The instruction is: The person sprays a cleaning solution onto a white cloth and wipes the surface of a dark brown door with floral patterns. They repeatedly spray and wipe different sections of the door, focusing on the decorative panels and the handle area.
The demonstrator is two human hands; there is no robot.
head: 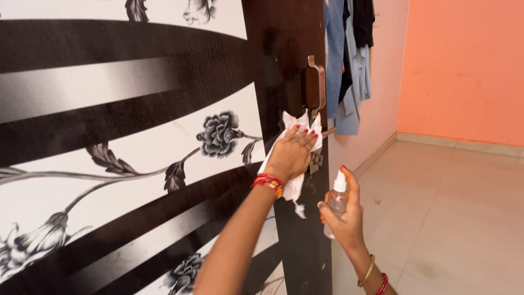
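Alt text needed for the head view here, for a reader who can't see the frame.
A person's left hand presses a white cloth against a dark door patterned with grey flowers, just below its brown handle. The right hand holds a small clear spray bottle beside the door's edge. Clothes hang against an orange wall behind.

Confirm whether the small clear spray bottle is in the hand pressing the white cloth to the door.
No, the right hand holds the small clear spray bottle.

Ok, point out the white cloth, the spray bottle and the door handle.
white cloth (295,187): head view, on the lower fold hanging below the left hand.
spray bottle (336,201): head view, on its clear body, in the right hand.
door handle (314,86): head view, on the brown plate's middle.
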